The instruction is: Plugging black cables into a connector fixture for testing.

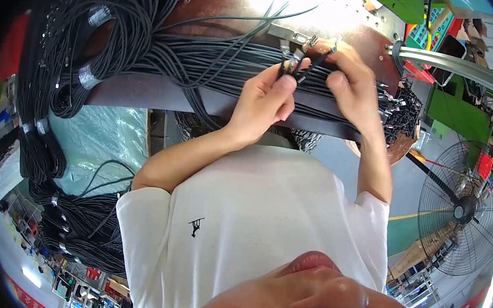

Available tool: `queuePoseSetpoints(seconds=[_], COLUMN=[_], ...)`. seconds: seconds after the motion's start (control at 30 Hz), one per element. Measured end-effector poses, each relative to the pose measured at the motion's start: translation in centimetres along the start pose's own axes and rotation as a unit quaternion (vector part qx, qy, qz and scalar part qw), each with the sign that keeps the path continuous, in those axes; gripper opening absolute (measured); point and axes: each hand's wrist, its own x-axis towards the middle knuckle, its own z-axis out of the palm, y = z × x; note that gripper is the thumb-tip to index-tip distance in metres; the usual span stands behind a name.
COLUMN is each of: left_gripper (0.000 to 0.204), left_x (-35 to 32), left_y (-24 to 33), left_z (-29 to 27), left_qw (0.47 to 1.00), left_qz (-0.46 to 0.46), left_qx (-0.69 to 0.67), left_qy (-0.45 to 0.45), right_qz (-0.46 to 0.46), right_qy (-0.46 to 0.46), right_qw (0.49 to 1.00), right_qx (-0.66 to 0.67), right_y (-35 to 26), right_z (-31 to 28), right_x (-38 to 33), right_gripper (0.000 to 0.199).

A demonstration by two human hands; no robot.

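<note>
Black cable end (311,65) | pinched between left hand (266,99), right hand (354,84) fingers

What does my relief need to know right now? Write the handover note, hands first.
Left hand: pinching the metal-tipped end of a thin black cable.
Right hand: fingers closed on the same cable, a little farther along it.
Both work above the black cable bundle lying across the brown bench.
More cable coils hang on the left.
Done: one cable picked out.
Left: cannot tell how many remain.
</note>
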Motion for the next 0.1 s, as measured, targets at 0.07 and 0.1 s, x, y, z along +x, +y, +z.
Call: queuePoseSetpoints(seconds=[0.07, 0.1], left_gripper=[0.039, 0.042], left_x=[0.1, 0.4], left_y=[0.2, 0.5], left_z=[-0.5, -0.5], left_qw=[0.999, 0.998], left_qz=[-0.034, -0.059], left_qx=[0.003, -0.003], left_qy=[0.000, 0.004], right_qz=[0.061, 0.122], right_qy=[0.009, -0.042], right_qw=[0.967, 0.947], right_qx=[-0.246, -0.295], right_y=[0.9, 2.3], right_z=[-0.2, 0.5], right_x=[0.8, 1.1], right_gripper=[0.042, 0.046])
